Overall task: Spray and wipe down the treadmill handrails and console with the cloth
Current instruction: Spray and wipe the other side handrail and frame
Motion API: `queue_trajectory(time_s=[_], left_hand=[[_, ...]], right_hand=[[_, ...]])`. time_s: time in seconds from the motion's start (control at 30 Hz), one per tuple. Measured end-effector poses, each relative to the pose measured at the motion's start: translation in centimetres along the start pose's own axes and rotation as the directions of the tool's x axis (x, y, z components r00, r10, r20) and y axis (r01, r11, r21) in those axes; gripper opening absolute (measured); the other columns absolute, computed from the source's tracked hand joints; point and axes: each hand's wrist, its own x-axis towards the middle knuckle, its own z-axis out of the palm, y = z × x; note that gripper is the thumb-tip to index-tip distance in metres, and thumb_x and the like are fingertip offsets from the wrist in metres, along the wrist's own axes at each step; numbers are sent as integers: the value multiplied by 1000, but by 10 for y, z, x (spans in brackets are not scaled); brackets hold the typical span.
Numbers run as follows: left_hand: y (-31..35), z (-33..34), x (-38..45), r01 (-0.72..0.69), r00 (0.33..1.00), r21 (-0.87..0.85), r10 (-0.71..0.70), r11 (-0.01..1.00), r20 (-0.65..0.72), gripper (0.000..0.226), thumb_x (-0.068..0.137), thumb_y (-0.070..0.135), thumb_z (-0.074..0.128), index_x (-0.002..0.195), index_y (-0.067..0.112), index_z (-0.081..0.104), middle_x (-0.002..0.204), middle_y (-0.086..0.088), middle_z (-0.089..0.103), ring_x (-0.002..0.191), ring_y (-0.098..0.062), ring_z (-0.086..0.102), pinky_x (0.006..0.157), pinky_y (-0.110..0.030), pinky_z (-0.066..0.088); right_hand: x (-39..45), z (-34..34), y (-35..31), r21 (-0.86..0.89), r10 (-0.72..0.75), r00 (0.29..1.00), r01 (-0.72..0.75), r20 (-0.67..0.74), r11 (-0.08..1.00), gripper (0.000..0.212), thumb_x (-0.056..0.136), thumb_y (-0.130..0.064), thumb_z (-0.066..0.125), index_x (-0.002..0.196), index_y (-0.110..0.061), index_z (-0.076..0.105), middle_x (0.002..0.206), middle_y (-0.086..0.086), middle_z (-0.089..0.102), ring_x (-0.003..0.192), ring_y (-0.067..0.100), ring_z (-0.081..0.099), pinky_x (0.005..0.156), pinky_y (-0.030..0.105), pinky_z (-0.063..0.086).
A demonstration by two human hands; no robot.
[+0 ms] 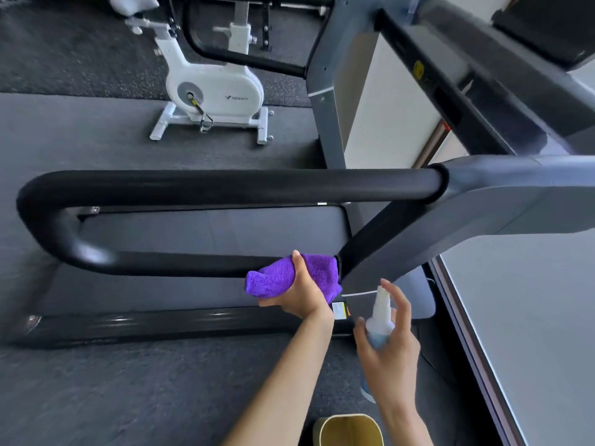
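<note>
While the purple microfibre cloth (291, 275) is wrapped over the lower black foam handrail (180, 263), just beside its joint with the grey upright, the left hand (302, 294) grips cloth and rail together, fingers curled around both. Close by, the right hand (391, 342) holds a small spray bottle (380, 317) upright, fingers curled around its body, forefinger raised above the white nozzle. Beyond the rail lies the treadmill belt (212, 228). A white exercise bike (212, 88) stands farther off; a yellow bin (349, 429) sits below the wrists.

Left hand (301, 289) gripping cloth (283, 276); right hand (391, 339) curled round spray bottle (380, 320).
</note>
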Motion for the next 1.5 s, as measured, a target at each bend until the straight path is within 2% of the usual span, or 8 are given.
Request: queue_trajectory(time_s=[0.2,0.47,0.8,0.93,1.07,1.17,1.27,1.5], left_hand=[[-13,0,-16,112,991,15,-113,994,66,91,61,39,89,128,29,29,112,1,53,89,-23,58,81,-33,45],[75,-40,53,-122,992,-4,122,992,-4,88,62,34,89,132,20,37,112,6,54,92,-19,59,89,-32,48],[201,-100,142,-320,943,-161,331,934,46,76,72,33,83,130,16,37,123,6,59,103,-11,65,82,-26,54],[237,-118,165,-435,873,-163,460,885,165,61,81,51,64,133,26,43,111,26,63,98,2,64,74,-15,52],[253,-121,169,-475,821,-117,488,872,297,55,83,56,55,129,26,51,124,-1,64,108,-21,64,88,-36,54],[269,-122,170,-518,777,-100,516,849,361,33,84,53,54,110,34,57,96,16,72,87,-6,69,70,-23,55],[299,-119,165,-629,677,-33,568,777,468,27,85,53,53,107,36,56,89,22,71,83,1,68,68,-19,53],[358,-92,126,-859,390,89,532,504,752,20,76,53,66,94,44,64,86,8,68,82,-32,68,76,-49,58]], right_hand=[[0,-11,-5,-10,8,1000,-8,-8,1000,70,79,-2,71,127,-42,42,99,-23,57,65,13,57,59,20,46],[3,18,-38,27,-70,995,68,68,997,70,80,4,67,128,-42,42,98,-40,53,63,15,55,52,20,46],[-20,81,-79,18,-98,978,96,184,995,69,82,1,67,127,-45,40,91,-22,61,52,21,53,51,32,50],[-31,103,-94,-8,-100,981,102,164,995,69,81,1,69,126,-44,42,65,-4,59,50,26,52,54,37,50],[-37,119,-106,-27,-100,985,104,139,994,68,79,4,70,127,-38,44,68,-11,57,52,27,55,61,47,53],[-36,124,-109,-34,-94,988,99,121,995,69,79,3,69,126,-41,43,67,-10,56,51,26,55,57,47,54],[-32,124,-110,-38,-81,991,85,103,996,69,80,3,69,127,-40,42,70,-9,57,52,27,55,55,47,54],[-22,117,-112,-24,-31,994,34,100,999,68,83,-1,66,129,-44,39,67,-4,57,51,22,53,52,46,52]])
